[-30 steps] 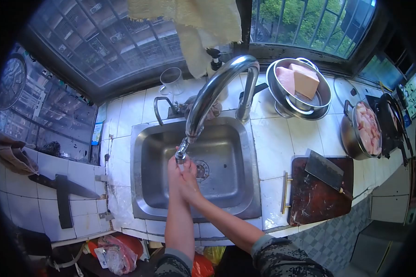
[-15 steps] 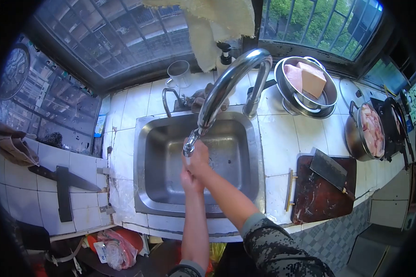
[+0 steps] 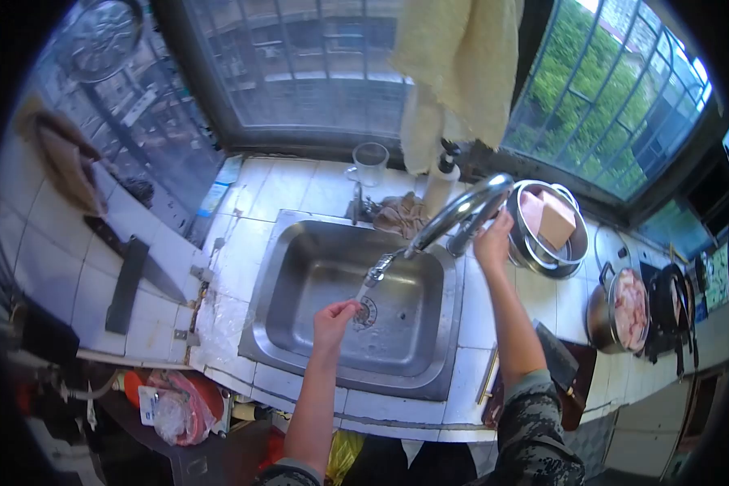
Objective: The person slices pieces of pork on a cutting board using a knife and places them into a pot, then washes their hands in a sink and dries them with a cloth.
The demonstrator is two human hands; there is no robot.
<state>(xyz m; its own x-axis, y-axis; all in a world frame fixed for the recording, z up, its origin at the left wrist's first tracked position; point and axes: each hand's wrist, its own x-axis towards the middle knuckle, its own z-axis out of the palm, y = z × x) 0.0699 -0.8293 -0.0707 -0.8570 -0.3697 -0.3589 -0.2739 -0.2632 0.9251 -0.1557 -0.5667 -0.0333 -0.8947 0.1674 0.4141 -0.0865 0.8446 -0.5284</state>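
Observation:
My left hand (image 3: 334, 324) is over the sink (image 3: 300, 316), just below the spout tip of the chrome faucet (image 3: 460, 215). Its fingers are curled together with no object showing in them, and a thin stream of water runs down to the fingertips. To the right, my right hand (image 3: 492, 240) is closed around the faucet's handle, which its fingers mostly hide. Beside that hand stands a metal pot (image 3: 571, 194) with two pale blocks of meat in it.
Behind the sink are a glass mug (image 3: 370, 164), a brown rag (image 3: 400, 215) and a pump bottle (image 3: 441, 185). A cleaver (image 3: 556, 356) lies on a dark cutting board (image 3: 579, 397) at right, near a pot of cut meat (image 3: 630, 312). Knives (image 3: 162, 279) hang at left.
My hands were together under the spout. Now they are apart: the right has moved to the faucet handle, and the left remains below the spout. The camera view has shifted.

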